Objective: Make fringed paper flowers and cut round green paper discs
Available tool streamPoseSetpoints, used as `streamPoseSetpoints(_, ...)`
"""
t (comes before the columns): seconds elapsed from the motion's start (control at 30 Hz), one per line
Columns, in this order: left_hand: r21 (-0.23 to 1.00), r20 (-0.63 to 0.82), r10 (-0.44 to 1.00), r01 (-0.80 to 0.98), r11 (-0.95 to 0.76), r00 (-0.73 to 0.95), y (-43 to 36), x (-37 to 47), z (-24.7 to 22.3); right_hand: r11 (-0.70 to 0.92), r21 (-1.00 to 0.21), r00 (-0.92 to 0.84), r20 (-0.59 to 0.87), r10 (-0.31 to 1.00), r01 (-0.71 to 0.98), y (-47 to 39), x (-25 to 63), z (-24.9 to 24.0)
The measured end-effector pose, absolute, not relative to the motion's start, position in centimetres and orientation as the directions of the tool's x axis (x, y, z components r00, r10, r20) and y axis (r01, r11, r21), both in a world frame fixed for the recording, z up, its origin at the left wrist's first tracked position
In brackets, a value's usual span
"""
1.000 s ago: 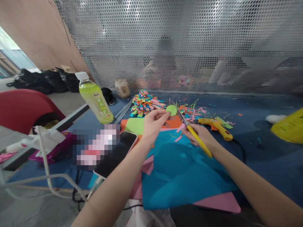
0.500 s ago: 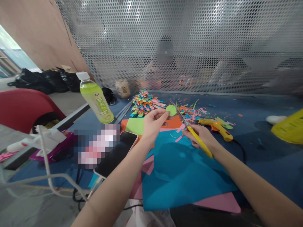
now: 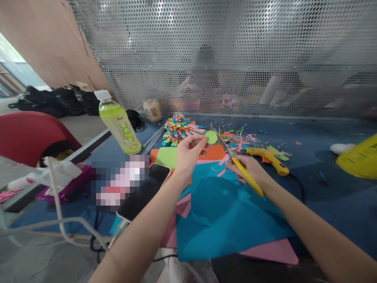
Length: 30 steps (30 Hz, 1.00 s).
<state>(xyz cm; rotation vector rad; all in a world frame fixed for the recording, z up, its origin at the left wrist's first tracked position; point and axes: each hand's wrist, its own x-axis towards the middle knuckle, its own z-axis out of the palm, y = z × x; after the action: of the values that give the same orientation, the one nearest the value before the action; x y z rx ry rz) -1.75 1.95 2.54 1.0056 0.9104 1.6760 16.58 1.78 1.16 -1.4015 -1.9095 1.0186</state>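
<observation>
Between its thumb and fingers, my left hand [image 3: 190, 151] pinches a small round green paper disc [image 3: 211, 137]. My right hand [image 3: 249, 171] is closed on the yellow handles of a pair of scissors [image 3: 244, 169], whose blades point up and left, close to the disc's right side. Under both hands lies a large blue paper sheet [image 3: 224, 224], with a pink sheet [image 3: 273, 251] showing beneath it. Orange paper [image 3: 215, 152] and green paper [image 3: 167, 156] lie farther back. A cone of curled coloured strips [image 3: 177, 127] stands behind my left hand.
A green-tinted bottle [image 3: 120, 125], a phone [image 3: 144, 190] and a purple tissue box [image 3: 69, 182] are on the left. At the right lie a yellow glue gun [image 3: 269, 158], paper scraps [image 3: 235, 139] and a yellow object [image 3: 359, 159]. A perforated metal panel [image 3: 250, 51] rises behind.
My left hand and the green disc have shifted slightly left. The scissors are still in my right hand, near the disc's edge.
</observation>
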Motion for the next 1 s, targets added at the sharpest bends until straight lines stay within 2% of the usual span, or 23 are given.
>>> streamPoseSetpoints(0.67,0.910,0.230,0.953,-0.304,-0.283,-0.198,1.72,-1.80,2.64,0.199,-0.817,-0.310,0.027,0.950,0.540,1.77,16.63,1.21)
streamPoseSetpoints(1.0,0.902,0.234,0.938,-0.304,-0.308,-0.256,2.13,-1.92,2.28,0.198,-0.812,-0.305,0.026,0.952,0.549,1.66,16.57,1.37)
